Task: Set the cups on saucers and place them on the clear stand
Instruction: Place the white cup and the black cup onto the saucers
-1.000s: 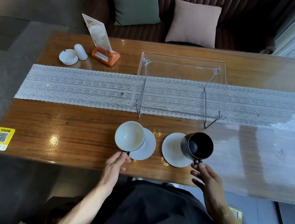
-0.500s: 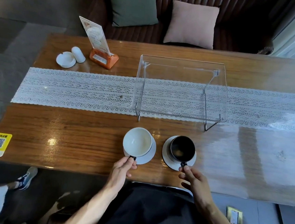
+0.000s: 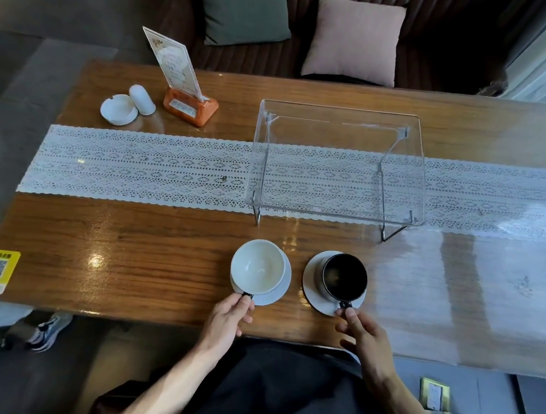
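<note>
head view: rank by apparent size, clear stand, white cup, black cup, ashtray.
1. clear stand, by far the largest.
2. white cup.
3. black cup, slightly smaller across than the white one.
4. ashtray, though it sits farther from the camera, so its true size against the cups is unsure.

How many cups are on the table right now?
2. The white cup sits on a saucer near the table's front edge, its handle pinched by the left hand. The black cup sits on its saucer just right of it, the right hand at its handle. None looks hidden.
</note>
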`<state>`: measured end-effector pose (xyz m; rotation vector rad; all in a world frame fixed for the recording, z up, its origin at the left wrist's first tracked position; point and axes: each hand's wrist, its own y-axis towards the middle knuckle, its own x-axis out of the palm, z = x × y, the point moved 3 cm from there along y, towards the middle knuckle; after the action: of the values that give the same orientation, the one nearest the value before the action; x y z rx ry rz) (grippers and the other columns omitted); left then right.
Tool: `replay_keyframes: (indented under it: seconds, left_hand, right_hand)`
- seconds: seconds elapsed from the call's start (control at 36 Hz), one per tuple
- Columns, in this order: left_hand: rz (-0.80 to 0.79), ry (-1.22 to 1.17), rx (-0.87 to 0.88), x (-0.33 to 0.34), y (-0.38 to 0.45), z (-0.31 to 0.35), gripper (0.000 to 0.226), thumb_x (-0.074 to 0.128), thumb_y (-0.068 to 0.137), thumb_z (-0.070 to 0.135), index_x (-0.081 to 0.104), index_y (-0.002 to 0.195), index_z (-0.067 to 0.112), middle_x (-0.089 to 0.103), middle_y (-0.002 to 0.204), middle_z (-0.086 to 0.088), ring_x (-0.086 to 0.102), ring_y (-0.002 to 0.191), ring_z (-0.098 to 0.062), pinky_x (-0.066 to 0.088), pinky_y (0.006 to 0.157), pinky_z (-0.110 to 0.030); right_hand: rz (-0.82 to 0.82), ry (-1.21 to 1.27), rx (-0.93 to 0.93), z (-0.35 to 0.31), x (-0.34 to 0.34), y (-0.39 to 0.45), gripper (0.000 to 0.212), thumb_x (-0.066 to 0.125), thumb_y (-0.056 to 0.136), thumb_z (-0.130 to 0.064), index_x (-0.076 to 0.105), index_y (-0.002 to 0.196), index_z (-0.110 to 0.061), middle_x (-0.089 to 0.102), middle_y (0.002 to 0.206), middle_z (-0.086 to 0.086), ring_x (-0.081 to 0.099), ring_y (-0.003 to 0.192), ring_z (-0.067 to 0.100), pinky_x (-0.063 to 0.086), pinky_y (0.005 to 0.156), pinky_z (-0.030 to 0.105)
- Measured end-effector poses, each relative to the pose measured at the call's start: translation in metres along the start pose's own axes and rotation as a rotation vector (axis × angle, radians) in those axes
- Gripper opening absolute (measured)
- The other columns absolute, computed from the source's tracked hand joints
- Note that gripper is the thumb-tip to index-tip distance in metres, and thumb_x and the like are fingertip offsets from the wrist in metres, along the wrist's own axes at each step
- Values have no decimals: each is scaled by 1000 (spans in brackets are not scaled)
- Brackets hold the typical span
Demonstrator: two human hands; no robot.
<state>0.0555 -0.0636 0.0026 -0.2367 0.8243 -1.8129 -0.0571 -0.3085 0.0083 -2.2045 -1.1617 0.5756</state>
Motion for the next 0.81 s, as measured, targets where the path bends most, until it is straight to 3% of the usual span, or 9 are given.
replay_keyframes:
  seconds: [0.14, 0.33, 0.58, 0.81]
  left_hand:
    - [-31, 29, -10, 0, 1, -2, 23, 50, 100, 26, 69, 89, 19, 70, 95, 8, 60, 70, -5, 41, 54, -22]
    - [-85, 79, -13, -2, 1, -2, 26, 50, 100, 35, 69, 86, 25, 72, 97, 9, 61, 72, -6, 43, 59, -25]
    - [-111, 102, -40, -2, 2, -1, 27, 49, 100, 35, 70, 88, 23, 71, 102, 10, 63, 77, -12, 44, 62, -24]
    - [-138, 137, -30, -2, 1, 1, 26, 48, 100, 38, 69, 90, 27, 71, 105, 13, 65, 79, -11, 45, 63, -24]
  right_hand:
    - [10, -16, -3, 1, -1, 0, 31, 55, 98, -32, 76, 78, -22, 71, 81, -7, 63, 79, 16, 50, 71, 35]
    - [10, -45, -31, 2, -2, -3, 30, 54, 98, -33, 77, 80, -24, 66, 68, -5, 60, 74, 13, 49, 63, 28]
    - [48, -42, -25, 4, 1, -6, 27, 55, 96, -39, 78, 85, -30, 76, 86, -13, 64, 78, 15, 52, 70, 33]
    - [42, -74, -31, 3, 0, -8, 26, 55, 96, -40, 78, 90, -29, 75, 96, -8, 65, 72, 11, 55, 78, 40]
